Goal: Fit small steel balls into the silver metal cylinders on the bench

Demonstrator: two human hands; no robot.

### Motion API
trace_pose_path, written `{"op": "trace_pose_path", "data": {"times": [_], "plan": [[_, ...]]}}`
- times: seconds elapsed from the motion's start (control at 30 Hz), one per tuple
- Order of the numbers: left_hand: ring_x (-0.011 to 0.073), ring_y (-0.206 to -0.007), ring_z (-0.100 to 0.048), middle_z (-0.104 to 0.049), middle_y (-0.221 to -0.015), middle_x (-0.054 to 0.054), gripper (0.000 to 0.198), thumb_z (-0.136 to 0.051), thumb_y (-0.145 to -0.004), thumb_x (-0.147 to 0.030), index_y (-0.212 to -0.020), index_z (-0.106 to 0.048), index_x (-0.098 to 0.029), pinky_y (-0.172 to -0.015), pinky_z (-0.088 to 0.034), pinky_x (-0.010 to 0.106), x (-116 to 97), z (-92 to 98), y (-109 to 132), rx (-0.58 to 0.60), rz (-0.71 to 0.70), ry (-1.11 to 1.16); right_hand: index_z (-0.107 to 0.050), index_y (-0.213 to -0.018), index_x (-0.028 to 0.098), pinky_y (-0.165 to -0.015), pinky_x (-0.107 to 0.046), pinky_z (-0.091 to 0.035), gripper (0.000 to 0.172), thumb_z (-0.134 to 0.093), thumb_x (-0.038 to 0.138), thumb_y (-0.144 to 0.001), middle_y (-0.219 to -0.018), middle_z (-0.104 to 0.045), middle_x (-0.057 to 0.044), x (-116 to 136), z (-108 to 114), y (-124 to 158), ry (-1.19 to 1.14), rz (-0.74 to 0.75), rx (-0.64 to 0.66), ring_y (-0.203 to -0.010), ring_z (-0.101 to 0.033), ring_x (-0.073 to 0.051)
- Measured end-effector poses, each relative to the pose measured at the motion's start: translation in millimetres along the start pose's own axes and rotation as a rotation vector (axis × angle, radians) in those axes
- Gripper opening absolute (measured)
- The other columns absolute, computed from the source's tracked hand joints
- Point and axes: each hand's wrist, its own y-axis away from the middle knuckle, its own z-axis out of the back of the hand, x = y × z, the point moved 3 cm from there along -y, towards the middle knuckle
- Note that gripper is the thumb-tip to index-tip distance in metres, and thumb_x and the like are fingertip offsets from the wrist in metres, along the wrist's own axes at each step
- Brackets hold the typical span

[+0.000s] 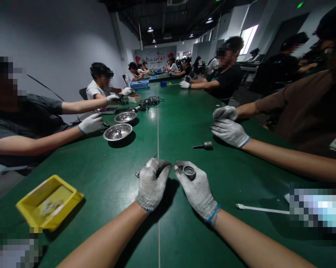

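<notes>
The right hand [197,186] pinches a dark cup-shaped part [189,172] beside its thumb, likely stiff, dense and best gripped around the sides, while the left hand [154,182] curls by a slim metal tool [140,172], its hold unclear, with a shafted cylinder [206,145] beyond.

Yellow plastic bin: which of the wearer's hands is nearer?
Left. The left hand is right of the yellow plastic bin; the right hand is farther right, beyond the left hand.

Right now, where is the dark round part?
The head view shows the dark round part in the right hand, right of the pale line on the table.
</notes>
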Motion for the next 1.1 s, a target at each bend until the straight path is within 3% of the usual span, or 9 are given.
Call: {"op": "trace_pose_path", "data": {"times": [0.1, 0.23, 0.47, 1.1], "plan": [[0.0168, -0.082, -0.07, -0.072, -0.087, 0.004, 0.011, -0.063, -0.096, -0.019, -0.094, -0.074, -0.019, -0.079, -0.056, 0.028, -3.7, -2.2, 7.1, -0.03, -0.125, 0.017, -0.075, -0.082, 0.019, -0.07, -0.036, -0.061, 0.025, -0.069, 0.044, -0.083, -0.082, -0.08, -0.01, 0.1, 0.5, -0.8, -0.032, -0.017, 0.08, -0.077, -0.076, -0.027], [0.0161, -0.08, -0.069, -0.072, -0.085, 0.004, 0.01, -0.063, -0.097, -0.017, -0.096, -0.073, -0.019, -0.077, -0.057, 0.027, -7.9, -5.6, 6.8, -0.015, -0.218, 0.026, -0.075, -0.08, 0.018, -0.068, -0.035, -0.061, 0.03, -0.072, 0.048, -0.082, -0.08, -0.08, -0.011, -3.2, 3.6, -2.6, -0.051, -0.059, 0.074, -0.074, -0.075, -0.027], [0.0155, -0.078, -0.069, -0.072, -0.085, 0.004, 0.009, -0.065, -0.095, -0.015, -0.096, -0.074, -0.019, -0.076, -0.058, 0.026, -8.3, -3.6, 6.3, -0.034, -0.213, 0.053, -0.076, -0.078, 0.017, -0.068, -0.035, -0.061, 0.028, -0.073, 0.046, -0.08, -0.079, -0.08, -0.011, -3.3, 4.4, -3.7, -0.068, -0.062, 0.132, -0.074, -0.076, -0.027], [0.0159, -0.077, -0.07, -0.073, -0.083, 0.003, 0.016, -0.065, -0.093, -0.015, -0.098, -0.078, -0.021, -0.075, -0.059, 0.027, -9.5, -4.7, 5.5, 0.011, -0.135, 0.09, -0.076, -0.077, 0.018, -0.068, -0.035, -0.061, 0.024, -0.073, 0.042, -0.077, -0.079, -0.081, -0.01, -6.3, 4.2, -4.3, -0.104, -0.072, 0.121, -0.074, -0.075, -0.027]]}}
